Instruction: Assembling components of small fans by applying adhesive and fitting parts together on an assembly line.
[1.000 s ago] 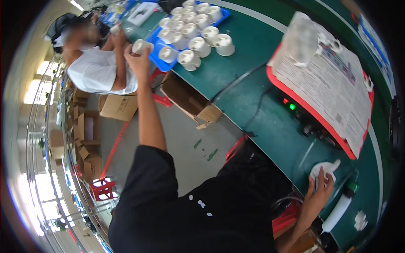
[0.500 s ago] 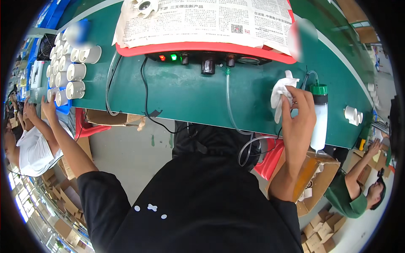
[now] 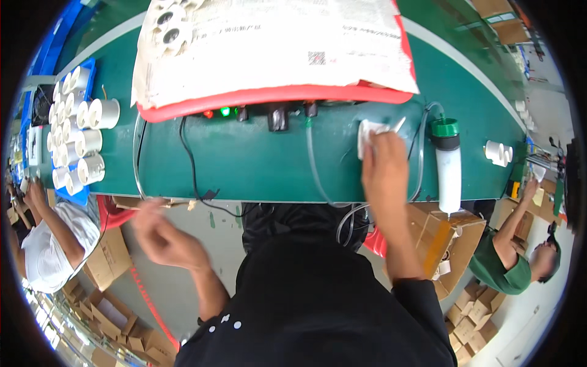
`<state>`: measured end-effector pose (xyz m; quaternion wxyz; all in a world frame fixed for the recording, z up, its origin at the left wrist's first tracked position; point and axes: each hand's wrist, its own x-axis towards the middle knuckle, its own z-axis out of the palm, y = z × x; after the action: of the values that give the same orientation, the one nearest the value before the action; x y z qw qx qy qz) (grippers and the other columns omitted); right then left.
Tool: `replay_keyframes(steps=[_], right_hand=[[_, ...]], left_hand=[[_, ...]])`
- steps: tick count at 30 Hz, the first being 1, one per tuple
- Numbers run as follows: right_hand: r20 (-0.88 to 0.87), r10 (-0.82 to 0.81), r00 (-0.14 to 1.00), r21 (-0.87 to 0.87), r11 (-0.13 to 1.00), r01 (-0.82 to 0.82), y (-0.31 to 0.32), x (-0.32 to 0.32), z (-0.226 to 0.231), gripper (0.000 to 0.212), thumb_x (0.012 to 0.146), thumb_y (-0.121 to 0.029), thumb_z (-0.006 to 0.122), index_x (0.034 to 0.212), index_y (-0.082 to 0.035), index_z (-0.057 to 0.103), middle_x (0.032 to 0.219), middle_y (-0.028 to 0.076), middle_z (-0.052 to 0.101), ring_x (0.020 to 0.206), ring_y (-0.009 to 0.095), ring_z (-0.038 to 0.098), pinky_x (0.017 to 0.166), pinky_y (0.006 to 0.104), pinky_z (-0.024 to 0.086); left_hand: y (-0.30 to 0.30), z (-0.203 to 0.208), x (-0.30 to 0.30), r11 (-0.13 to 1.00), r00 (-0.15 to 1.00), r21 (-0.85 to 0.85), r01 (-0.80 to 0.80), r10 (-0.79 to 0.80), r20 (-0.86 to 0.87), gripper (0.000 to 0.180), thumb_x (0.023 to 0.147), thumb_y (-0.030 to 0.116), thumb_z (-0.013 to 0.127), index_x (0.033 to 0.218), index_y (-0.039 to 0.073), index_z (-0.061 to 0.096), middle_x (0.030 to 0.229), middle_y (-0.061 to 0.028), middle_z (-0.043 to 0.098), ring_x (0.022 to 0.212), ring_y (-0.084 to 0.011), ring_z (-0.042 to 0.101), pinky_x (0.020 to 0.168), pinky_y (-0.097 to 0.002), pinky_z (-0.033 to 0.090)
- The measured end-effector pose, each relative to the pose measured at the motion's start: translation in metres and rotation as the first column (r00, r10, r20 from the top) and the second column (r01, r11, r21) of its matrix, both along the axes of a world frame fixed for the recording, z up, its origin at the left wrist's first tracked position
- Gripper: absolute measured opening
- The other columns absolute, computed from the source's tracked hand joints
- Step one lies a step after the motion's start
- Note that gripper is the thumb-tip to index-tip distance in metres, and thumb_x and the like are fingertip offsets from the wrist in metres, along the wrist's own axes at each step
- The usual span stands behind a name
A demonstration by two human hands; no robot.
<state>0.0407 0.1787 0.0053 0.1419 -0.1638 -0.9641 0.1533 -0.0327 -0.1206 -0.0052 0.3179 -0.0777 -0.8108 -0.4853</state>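
Now the left hand was withdrawn, apparently empty and loosely open, from the white cups leftward, none carried; white cloth was kept pinched beneath the right hand.

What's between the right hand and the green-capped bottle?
In the head view, a clear tube runs over the green tabletop between the right hand and the green-capped bottle; a thin dark line beside it is too blurred to identify.
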Motion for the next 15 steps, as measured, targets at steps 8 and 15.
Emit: replay_keyframes(steps=[8,15], right_hand=[[-0.002,-0.159,0.987,-0.314,0.938,0.151,0.043,0.038,0.068,0.01,0.085,-0.003,0.067,0.094,0.001,0.063,0.083,0.009,0.062,0.075,0.018,0.061,0.067,0.0304,0.049],[-0.42,-0.097,0.902,-0.065,0.995,0.077,0.153,-0.064,0.041,0.027,0.089,-0.022,0.069,0.103,0.002,0.067,0.097,0.017,0.068,0.085,0.027,0.067,0.075,0.0343,0.053]], left_hand=[[0.102,-0.011,0.023,0.752,0.747,0.104,0.651,-0.659,0.09,0.027,0.071,-0.016,0.056,0.086,0.004,0.066,0.094,-0.0106,0.064,0.084,-0.0279,0.06,0.073,-0.0337,0.049],[0.14,-0.012,0.021,0.691,0.652,0.199,0.695,-0.722,0.231,0.018,0.079,-0.011,0.056,0.085,0.002,0.066,0.09,-0.0107,0.064,0.083,-0.0263,0.06,0.074,-0.0337,0.048]])
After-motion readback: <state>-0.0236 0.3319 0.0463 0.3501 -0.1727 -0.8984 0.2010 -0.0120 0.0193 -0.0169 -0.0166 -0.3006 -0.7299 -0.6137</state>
